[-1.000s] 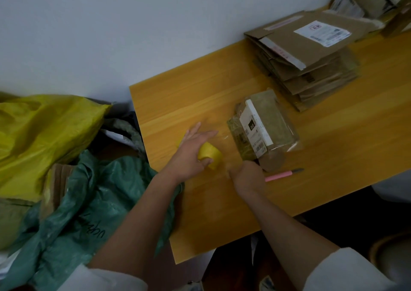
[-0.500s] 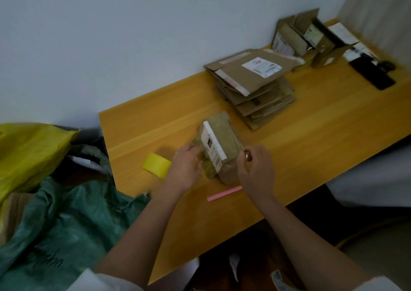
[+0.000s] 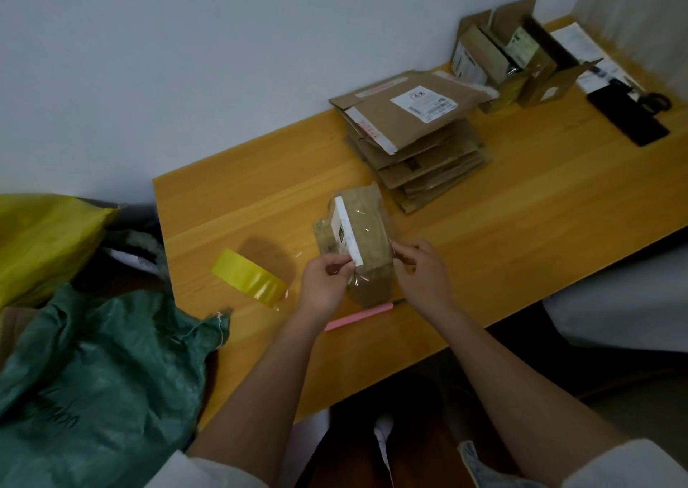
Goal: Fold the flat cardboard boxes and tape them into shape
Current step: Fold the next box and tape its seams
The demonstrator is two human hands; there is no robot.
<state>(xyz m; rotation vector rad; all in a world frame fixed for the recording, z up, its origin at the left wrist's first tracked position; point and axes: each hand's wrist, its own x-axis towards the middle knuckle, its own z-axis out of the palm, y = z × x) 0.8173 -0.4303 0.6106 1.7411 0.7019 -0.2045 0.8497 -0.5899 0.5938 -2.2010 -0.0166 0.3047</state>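
- We are working on a small folded box that is standing near the front middle of the tabletop, wrapped in clear tape, with a white label running along its top.
- Our left hand is pinching the near end of the box at the label, fingers curled onto the tape there.
- Our right hand is pinching at the right near edge of the box, thumb and fingers closed on what looks like the loose tape end; the film is too clear to be sure.
- To do this step well, we are judging that the tape should be pulled taut and pressed flat from the middle outward, so no wrinkle or bubble is left at the corner.
- We are keeping the box steady with the left hand while the right is smoothing, so the flaps are not springing open.
- The yellow tape roll is lying to the left of the box, apart from it, and a pink cutter is lying just in front, both within easy reach.
- The stack of flat boxes is waiting behind and to the right, so most of the job is looking undone.
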